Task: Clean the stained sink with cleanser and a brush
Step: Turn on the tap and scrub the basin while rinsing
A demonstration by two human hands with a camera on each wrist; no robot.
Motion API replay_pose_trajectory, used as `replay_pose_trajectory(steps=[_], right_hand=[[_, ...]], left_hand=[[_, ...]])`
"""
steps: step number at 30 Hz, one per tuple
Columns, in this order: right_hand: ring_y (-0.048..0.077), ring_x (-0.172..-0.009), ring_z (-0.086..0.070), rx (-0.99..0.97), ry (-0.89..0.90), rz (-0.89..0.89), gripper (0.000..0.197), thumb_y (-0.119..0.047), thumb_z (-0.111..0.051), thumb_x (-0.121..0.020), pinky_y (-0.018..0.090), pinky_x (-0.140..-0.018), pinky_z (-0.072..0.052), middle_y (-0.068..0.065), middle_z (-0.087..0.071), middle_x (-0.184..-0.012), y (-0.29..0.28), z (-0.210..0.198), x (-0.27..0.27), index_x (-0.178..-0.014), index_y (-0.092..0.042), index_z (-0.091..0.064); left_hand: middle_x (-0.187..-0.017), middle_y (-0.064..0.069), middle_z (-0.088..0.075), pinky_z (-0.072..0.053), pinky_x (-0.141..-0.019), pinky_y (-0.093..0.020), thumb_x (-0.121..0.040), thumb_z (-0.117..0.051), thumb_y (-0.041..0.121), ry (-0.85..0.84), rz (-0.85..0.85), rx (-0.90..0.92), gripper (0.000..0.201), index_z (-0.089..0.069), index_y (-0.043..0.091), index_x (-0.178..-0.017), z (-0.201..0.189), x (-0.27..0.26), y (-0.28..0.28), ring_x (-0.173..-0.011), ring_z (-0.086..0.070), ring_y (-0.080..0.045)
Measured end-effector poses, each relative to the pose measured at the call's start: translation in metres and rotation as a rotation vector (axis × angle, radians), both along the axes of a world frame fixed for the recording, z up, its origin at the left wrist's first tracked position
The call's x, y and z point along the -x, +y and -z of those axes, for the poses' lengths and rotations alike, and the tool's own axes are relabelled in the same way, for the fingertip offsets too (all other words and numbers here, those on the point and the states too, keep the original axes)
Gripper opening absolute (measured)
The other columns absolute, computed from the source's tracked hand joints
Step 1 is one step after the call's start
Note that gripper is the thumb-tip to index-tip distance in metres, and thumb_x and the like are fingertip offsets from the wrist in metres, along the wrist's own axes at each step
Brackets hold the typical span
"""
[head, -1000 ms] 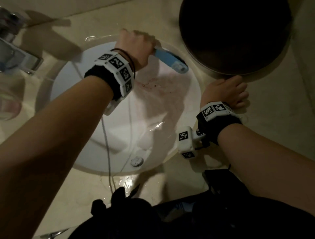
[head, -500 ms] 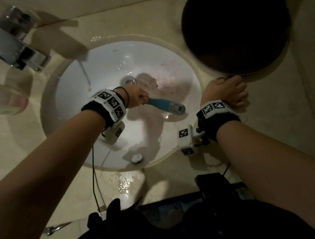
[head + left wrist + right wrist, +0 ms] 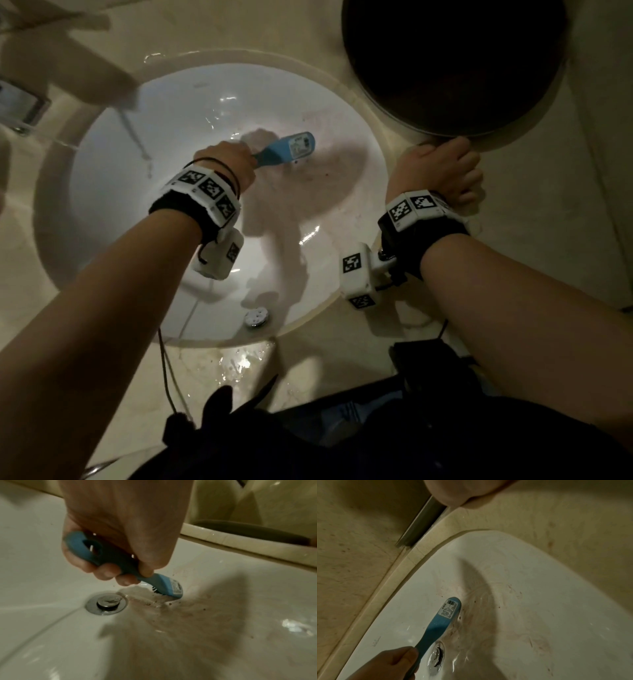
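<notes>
While the blue brush [image 3: 159,584] is gripped by the left hand [image 3: 229,164] fingers, bristles beside the drain [image 3: 106,602] | step: sink [image 3: 113,219] stains scrubbed | right hand [image 3: 442,171] loosely curled on worktop [image 3: 534,212], holding nothing | next: firm strokes required across remaining reddish stain.

Beige marbled tabletop [image 3: 308,27], white oval sink [image 3: 113,192] set into it. Dark round basin [image 3: 455,68] stands on the tabletop at the sink's far right rim. Right hand [image 3: 442,171] rests on the tabletop just beside that basin. Water pooled on the near edge [image 3: 239,363]. Chrome tap fitting [image 3: 20,106] far left.
</notes>
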State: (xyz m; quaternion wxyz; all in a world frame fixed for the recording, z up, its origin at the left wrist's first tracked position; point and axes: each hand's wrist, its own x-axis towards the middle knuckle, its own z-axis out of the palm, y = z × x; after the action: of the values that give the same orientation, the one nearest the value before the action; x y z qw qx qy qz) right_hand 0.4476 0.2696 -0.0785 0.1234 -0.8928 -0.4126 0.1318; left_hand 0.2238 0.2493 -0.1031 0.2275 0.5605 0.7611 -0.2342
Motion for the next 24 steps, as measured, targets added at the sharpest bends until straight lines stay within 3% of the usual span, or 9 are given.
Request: replay_pose_trajectory(steps=[3, 6, 8, 10, 13, 18, 20, 22, 24], right_hand=[[0.027, -0.124, -0.038, 0.015, 0.011, 0.002, 0.034, -0.025, -0.038, -0.090, 0.039, -0.097, -0.027, 0.008, -0.045, -0.133, 0.000, -0.001, 0.000, -0.121, -0.012, -0.047], [0.027, -0.125, -0.037, 0.022, 0.012, 0.002, 0.033, -0.024, -0.039, -0.091, 0.039, -0.097, -0.027, 0.009, -0.044, -0.133, 0.000, -0.002, 0.000, -0.121, -0.012, -0.046], [0.027, -0.124, -0.037, 0.022, 0.007, 0.005, 0.033, -0.024, -0.039, -0.091, 0.039, -0.096, -0.027, 0.008, -0.044, -0.133, 0.000, -0.002, 0.000, -0.121, -0.012, -0.046], [0.026, -0.124, -0.038, 0.023, 0.005, 0.006, 0.033, -0.025, -0.039, -0.091, 0.039, -0.096, -0.028, 0.008, -0.045, -0.132, 0.001, -0.002, 0.000, -0.121, -0.012, -0.046], [0.026, -0.124, -0.037, 0.026, 0.010, 0.010, 0.033, -0.025, -0.040, -0.091, 0.038, -0.096, -0.027, 0.008, -0.044, -0.133, 0.001, -0.002, 0.000, -0.121, -0.012, -0.046], [0.027, -0.125, -0.037, 0.033, 0.016, 0.003, 0.032, -0.024, -0.039, -0.092, 0.038, -0.096, -0.027, 0.009, -0.044, -0.133, 0.001, -0.005, 0.001, -0.121, -0.011, -0.046], [0.026, -0.125, -0.037, 0.041, 0.016, 0.004, 0.032, -0.025, -0.040, -0.092, 0.039, -0.097, -0.027, 0.009, -0.044, -0.133, 0.001, -0.005, 0.001, -0.121, -0.011, -0.046], [0.026, -0.125, -0.037, 0.049, 0.019, 0.002, 0.032, -0.025, -0.040, -0.092, 0.039, -0.097, -0.027, 0.009, -0.043, -0.133, 0.000, -0.005, 0.001, -0.121, -0.011, -0.045], [0.027, -0.125, -0.037, 0.053, 0.020, 0.001, 0.032, -0.025, -0.039, -0.092, 0.040, -0.097, -0.027, 0.009, -0.043, -0.133, 0.000, -0.006, 0.001, -0.121, -0.011, -0.045]], left_hand=[[-0.098, -0.011, -0.058, -0.040, -0.080, -0.031, -0.099, -0.037, 0.022, -0.232, 0.088, 0.033, 0.027, -0.059, 0.011, -0.109, 0.000, 0.004, -0.001, -0.093, -0.055, -0.027], [-0.083, -0.005, -0.055, -0.036, -0.071, -0.025, -0.099, -0.036, 0.019, -0.349, 0.099, 0.135, 0.021, -0.056, 0.014, -0.092, 0.004, -0.007, 0.000, -0.086, -0.049, -0.020], [-0.099, -0.012, -0.060, -0.036, -0.077, -0.027, -0.100, -0.035, 0.017, -0.301, 0.089, 0.182, 0.025, -0.060, 0.011, -0.104, 0.010, -0.018, 0.001, -0.090, -0.049, -0.021], [-0.125, -0.017, -0.057, -0.039, -0.090, -0.034, -0.100, -0.036, 0.017, -0.249, 0.045, 0.145, 0.034, -0.057, 0.005, -0.124, 0.017, -0.019, 0.002, -0.108, -0.053, -0.027], [-0.130, -0.019, -0.054, -0.040, -0.098, -0.038, -0.099, -0.037, 0.017, -0.139, -0.008, 0.073, 0.036, -0.053, 0.003, -0.128, 0.018, -0.001, 0.002, -0.119, -0.052, -0.033], [-0.118, -0.020, -0.060, -0.045, -0.093, -0.041, -0.099, -0.036, 0.018, -0.048, -0.051, 0.065, 0.033, -0.055, 0.002, -0.120, 0.007, 0.017, 0.006, -0.108, -0.058, -0.034], [-0.104, -0.016, -0.062, -0.044, -0.084, -0.032, -0.099, -0.037, 0.014, -0.213, -0.112, 0.042, 0.026, -0.059, 0.003, -0.107, 0.011, 0.016, 0.006, -0.097, -0.058, -0.030], [-0.074, -0.007, -0.056, -0.042, -0.061, -0.020, -0.097, -0.039, 0.011, -0.467, -0.240, -0.033, 0.023, -0.057, 0.010, -0.083, 0.013, 0.008, 0.001, -0.074, -0.052, -0.024], [-0.067, -0.001, -0.050, -0.039, -0.055, -0.020, -0.098, -0.037, 0.015, -0.536, -0.248, -0.084, 0.026, -0.054, 0.016, -0.079, 0.017, -0.002, 0.002, -0.074, -0.049, -0.023]])
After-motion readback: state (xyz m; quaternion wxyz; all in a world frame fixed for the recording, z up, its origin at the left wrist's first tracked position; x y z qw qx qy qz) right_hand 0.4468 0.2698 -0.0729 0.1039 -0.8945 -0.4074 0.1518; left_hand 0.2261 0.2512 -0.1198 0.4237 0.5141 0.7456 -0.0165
